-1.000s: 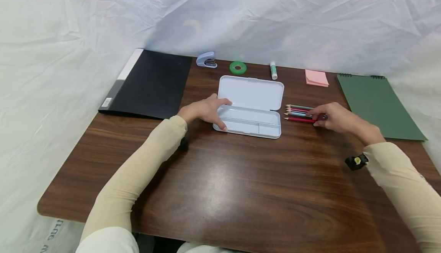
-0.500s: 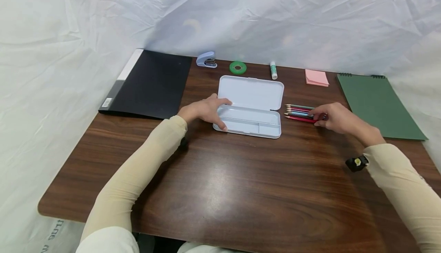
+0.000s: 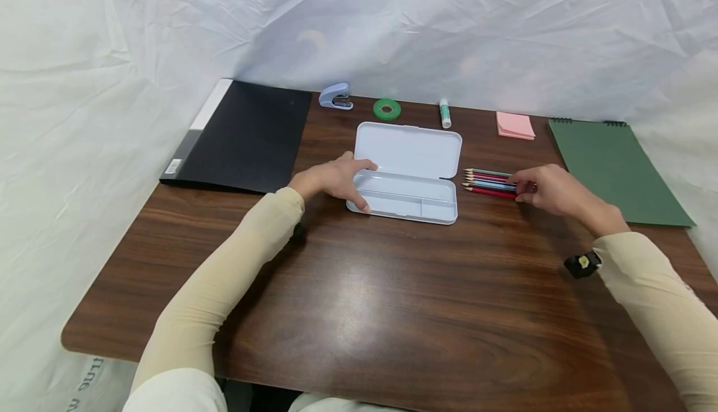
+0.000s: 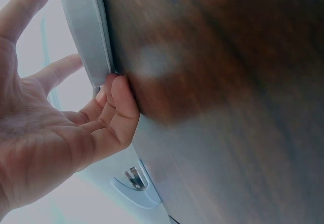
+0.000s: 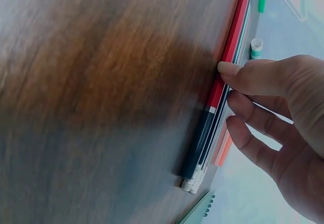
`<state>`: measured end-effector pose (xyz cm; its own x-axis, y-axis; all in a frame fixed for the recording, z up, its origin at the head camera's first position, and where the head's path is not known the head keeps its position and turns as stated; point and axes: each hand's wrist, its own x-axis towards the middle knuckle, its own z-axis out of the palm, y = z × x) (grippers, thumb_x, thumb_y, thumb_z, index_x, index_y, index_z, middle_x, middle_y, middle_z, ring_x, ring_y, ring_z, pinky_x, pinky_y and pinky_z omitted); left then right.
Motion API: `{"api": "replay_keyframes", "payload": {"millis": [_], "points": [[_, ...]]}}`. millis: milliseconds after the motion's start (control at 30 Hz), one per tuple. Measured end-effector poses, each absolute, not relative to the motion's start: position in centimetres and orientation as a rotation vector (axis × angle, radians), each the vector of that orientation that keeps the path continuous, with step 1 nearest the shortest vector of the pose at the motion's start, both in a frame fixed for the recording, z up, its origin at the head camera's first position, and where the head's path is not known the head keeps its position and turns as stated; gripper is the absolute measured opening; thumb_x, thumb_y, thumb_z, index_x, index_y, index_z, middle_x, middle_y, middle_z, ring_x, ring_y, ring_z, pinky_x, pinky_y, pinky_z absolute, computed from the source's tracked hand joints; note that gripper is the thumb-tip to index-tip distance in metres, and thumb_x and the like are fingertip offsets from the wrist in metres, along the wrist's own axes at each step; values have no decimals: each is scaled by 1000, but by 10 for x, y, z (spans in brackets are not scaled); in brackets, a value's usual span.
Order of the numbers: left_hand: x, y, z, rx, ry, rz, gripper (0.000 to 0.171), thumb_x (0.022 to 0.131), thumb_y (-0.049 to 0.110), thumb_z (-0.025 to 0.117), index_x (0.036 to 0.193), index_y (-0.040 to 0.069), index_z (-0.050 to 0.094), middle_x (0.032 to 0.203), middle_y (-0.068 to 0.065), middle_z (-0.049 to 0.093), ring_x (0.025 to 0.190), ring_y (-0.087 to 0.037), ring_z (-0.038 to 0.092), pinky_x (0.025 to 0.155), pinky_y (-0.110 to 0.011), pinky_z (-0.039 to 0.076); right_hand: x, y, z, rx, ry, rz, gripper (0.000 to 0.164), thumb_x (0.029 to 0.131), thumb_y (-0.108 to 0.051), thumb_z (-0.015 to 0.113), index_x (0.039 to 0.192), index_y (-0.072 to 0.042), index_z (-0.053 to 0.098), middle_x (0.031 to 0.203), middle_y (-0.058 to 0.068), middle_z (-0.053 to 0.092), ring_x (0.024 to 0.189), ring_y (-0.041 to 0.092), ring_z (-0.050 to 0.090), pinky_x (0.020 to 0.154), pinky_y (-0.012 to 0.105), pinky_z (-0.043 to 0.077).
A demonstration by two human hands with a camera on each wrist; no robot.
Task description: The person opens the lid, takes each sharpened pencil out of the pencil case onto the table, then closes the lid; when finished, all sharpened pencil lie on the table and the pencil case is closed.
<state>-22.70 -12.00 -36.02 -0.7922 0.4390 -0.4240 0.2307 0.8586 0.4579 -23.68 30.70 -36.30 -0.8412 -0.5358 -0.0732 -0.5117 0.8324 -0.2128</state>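
Note:
A pale blue pencil case (image 3: 408, 150) lies open on the brown table, its lid folded back and its divided tray bare. My left hand (image 3: 338, 178) grips the case's left end, thumb at the front rim and index finger near the hinge. In the left wrist view, bent fingers (image 4: 121, 102) sit right at the case's edge. To the right of it lies a row of several pencils (image 3: 487, 179), points facing left. My right hand (image 3: 548, 189) pinches their right part. Its thumb presses the red pencil (image 5: 234, 31) at the near side, while the other fingers reach over the far side.
Along the back stand a light blue stapler (image 3: 336, 96), a green tape roll (image 3: 377, 110), a glue stick (image 3: 445, 114) and pink sticky notes (image 3: 515, 125). A black folder (image 3: 247, 134) lies left, a green spiral pad (image 3: 619, 172) right. White sheeting (image 3: 392, 38) rises behind the table.
My right hand has slid slightly right along the pencils. The red pencil has shifted a little right and now lies closer in line with the others. My left hand and the case stay put.

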Motion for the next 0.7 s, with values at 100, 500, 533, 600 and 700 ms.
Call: {"api": "replay_keyframes", "payload": {"millis": [100,500,533,600,700], "points": [[-227,-120,-360,490,2504,526,95,76,43,85,155,28,34,137,-15,36,120,-29,44,104,-46,40,-238,308,-363,-821,2882,-282,34,83,5,73,117,4,69,86,8,72,79,25,67,71,47,54],[-227,-120,-360,499,2510,533,95,76,44,85,155,27,34,135,-15,36,119,-29,45,103,-46,41,-242,312,-365,-777,2884,-280,35,84,3,74,118,3,68,87,8,72,80,25,67,71,48,53],[-227,-120,-360,499,2511,534,95,76,44,85,155,27,34,135,-15,36,119,-29,45,103,-46,41,-242,312,-365,-779,2885,-281,35,84,3,74,119,3,68,87,8,72,80,25,67,71,48,53],[-227,-120,-361,499,2511,538,95,76,44,85,155,27,35,134,-15,37,118,-29,45,103,-46,41,-241,312,-364,-782,2892,-287,36,84,2,75,119,3,68,87,8,72,80,24,67,71,47,53],[-227,-120,-361,499,2509,538,95,76,44,85,155,27,35,134,-15,37,118,-29,45,103,-46,41,-241,312,-363,-786,2905,-294,35,83,2,75,118,3,69,86,8,71,79,23,66,69,45,52]]}}
